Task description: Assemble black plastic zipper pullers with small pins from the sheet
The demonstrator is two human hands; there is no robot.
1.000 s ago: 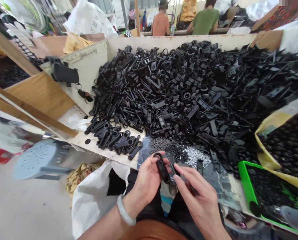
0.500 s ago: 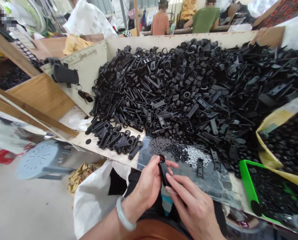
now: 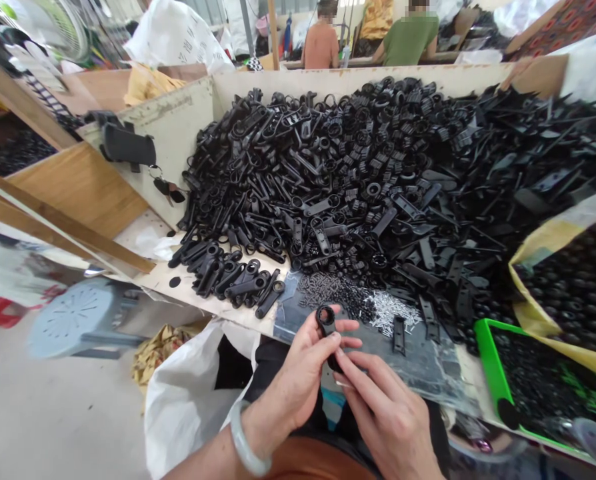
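Observation:
My left hand is closed round a black plastic handle with a ring end, thumb across its front. The ring sticks up above the thumb, facing me. At the lower end, my right hand pinches the same handle with thumb and index finger; a thin pale sliver shows by its fingertips, too small to name. Just beyond lie silver pins, small dark fittings and a flat black plate on a grey work sheet. Similar ring-ended handles lie in a group at the left.
A large heap of black plastic parts fills the walled bench. To the right stand a green tray of small black pieces and a yellow-edged sack of round black parts. A white sack hangs below; two people sit far back.
The handle has been turned in my hands so its ring opening now faces me. My left thumb has moved across its front; my right fingers stay at the lower end.

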